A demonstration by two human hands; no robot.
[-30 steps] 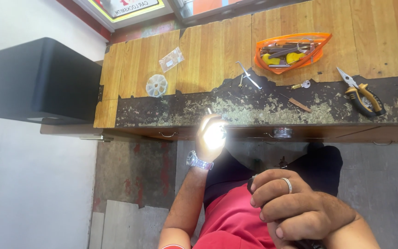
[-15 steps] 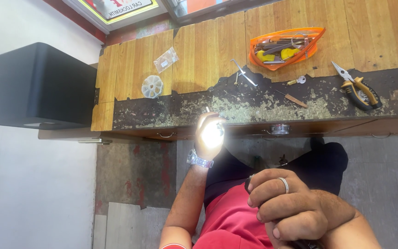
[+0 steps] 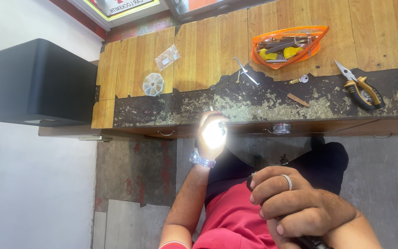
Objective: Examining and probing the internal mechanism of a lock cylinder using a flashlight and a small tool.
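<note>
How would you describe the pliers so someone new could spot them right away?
Look at the worn wooden bench across the top of the view. The pliers lie near its right end, on the dark chipped strip along the front edge, below and right of the orange pouch. They alone have yellow-and-black handles.

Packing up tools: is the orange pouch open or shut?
Open: the orange pouch gapes on the workbench, tools showing inside.
</note>
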